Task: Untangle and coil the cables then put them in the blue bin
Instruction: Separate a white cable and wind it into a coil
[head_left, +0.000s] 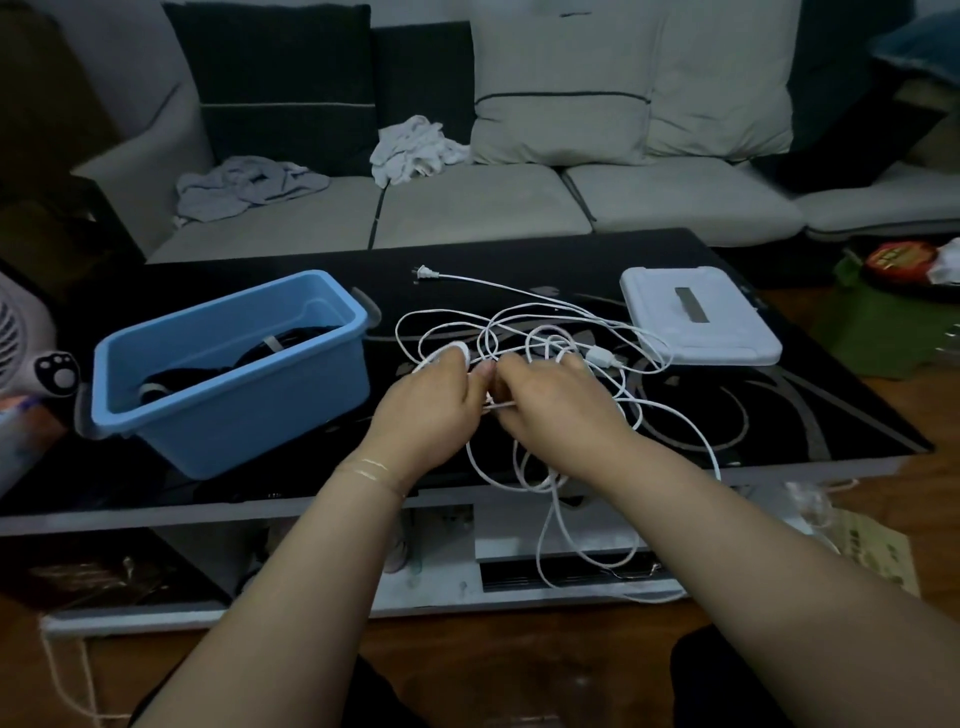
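Both the left hand (434, 402) and right hand (553, 402) pinch a thin white tangled cable (524, 332) between their fingers (457, 358). Its loops spread beyond the fingertips across the black glass table (779, 415). The blue plastic bin (223, 421) sits left of the fingers.

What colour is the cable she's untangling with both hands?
White. The cable stands out against the black table in the head camera view.
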